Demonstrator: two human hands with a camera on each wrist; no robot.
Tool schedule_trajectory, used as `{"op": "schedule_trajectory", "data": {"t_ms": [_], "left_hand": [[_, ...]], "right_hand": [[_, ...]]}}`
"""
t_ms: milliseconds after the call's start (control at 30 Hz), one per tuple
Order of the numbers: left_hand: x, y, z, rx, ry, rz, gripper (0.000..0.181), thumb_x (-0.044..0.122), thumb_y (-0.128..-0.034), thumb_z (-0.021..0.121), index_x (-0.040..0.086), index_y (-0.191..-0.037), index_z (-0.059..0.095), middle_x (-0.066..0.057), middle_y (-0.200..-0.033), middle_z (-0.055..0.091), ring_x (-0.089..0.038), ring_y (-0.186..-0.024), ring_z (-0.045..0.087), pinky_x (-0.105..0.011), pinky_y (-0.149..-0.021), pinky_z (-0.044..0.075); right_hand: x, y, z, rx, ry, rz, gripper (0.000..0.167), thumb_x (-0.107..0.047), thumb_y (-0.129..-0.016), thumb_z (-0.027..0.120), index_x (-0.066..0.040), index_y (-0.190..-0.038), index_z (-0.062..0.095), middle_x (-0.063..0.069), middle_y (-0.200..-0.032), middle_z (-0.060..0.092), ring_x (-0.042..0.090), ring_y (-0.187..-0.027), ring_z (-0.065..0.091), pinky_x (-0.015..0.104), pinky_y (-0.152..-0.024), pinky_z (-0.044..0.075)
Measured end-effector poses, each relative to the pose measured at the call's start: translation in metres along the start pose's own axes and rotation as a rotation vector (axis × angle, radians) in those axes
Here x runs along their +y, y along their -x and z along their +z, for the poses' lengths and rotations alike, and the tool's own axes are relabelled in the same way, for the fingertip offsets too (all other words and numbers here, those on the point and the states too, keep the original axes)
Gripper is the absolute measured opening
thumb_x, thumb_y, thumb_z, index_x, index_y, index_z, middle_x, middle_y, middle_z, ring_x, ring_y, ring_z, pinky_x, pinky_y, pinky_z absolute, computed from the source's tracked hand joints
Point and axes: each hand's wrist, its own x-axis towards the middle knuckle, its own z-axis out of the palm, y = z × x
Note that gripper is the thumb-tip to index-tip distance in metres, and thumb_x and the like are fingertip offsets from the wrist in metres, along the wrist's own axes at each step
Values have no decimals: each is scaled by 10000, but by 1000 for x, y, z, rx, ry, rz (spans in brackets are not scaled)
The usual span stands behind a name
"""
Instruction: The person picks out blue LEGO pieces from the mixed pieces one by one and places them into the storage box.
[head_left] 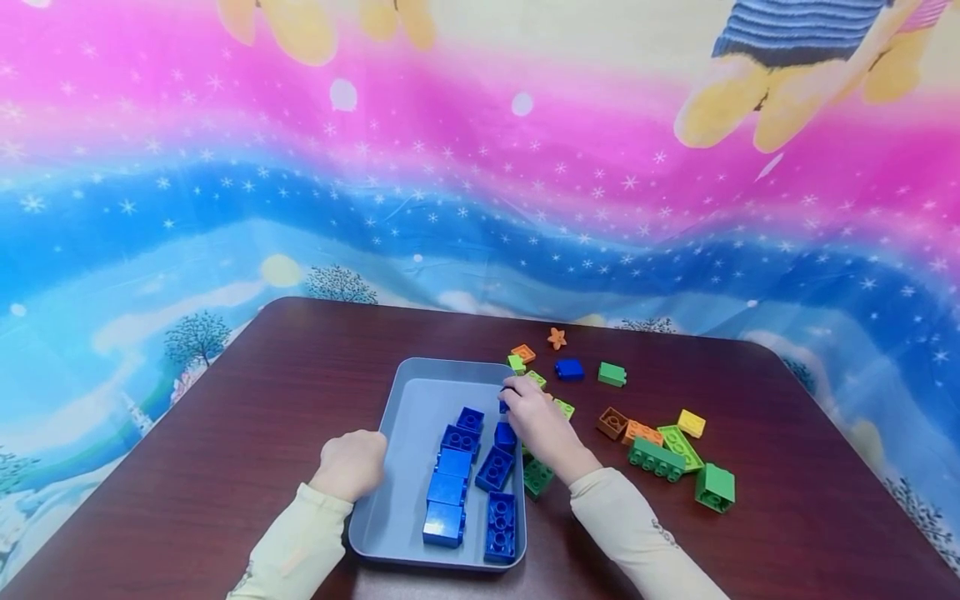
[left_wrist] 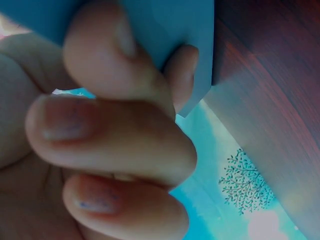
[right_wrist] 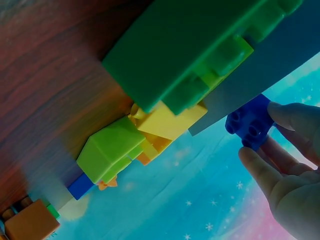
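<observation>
A grey-blue tray [head_left: 414,417] lies on the table with several blue toy bricks [head_left: 447,488] inside, most of them in a column down its middle. More blue bricks [head_left: 500,525] lie along its right wall. My left hand [head_left: 352,465] grips the tray's left rim, fingers curled in the left wrist view. Over the far right part of the tray, my right hand [head_left: 542,425] pinches a small blue brick [right_wrist: 250,122] between thumb and fingers. Its studs show in the right wrist view; in the head view the hand hides most of it.
Lime and green bricks [head_left: 537,477] lie close against the tray's right side. Farther right are brown, orange, yellow and green bricks [head_left: 656,458]. A blue brick [head_left: 569,369], a green brick [head_left: 612,373] and an orange flower piece [head_left: 557,337] lie toward the back.
</observation>
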Motion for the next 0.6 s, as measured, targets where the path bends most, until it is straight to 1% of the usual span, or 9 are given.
{"op": "schedule_trajectory", "data": {"t_ms": [133,233,433,600], "left_hand": [[0,0,0,1,1,1,183,-20,-747,544,79,-595,521,-45,-543,490,-171,-488,484,-406,-440,414],[0,0,0,7,3,4,186,-20,-746,547,80,-591,521,-39,-532,480,-164,-480,475,-399,-432,411],[0,0,0,1,6,-1,185,-19,-744,551,81,-591,520,-35,-524,467,-162,-475,467,-394,-429,408],[0,0,-1,-4,8,-2,179,-19,-741,550,81,-595,523,-37,-531,473,-164,-481,471,-400,-437,409]], "right_hand": [[-2,0,3,-30,-6,-20,227,7,-758,681,2,-979,629,137,-1058,557,235,-985,521,317,-788,460],[-2,-1,5,-60,9,-28,206,8,-775,660,10,-980,635,135,-1047,565,232,-972,527,314,-785,461],[-3,0,5,-130,50,-29,186,1,-816,614,22,-999,640,153,-1075,570,256,-1008,527,329,-800,454],[-2,0,6,-168,73,-49,193,-4,-809,628,20,-1001,638,157,-1077,569,267,-1016,527,351,-801,453]]}}
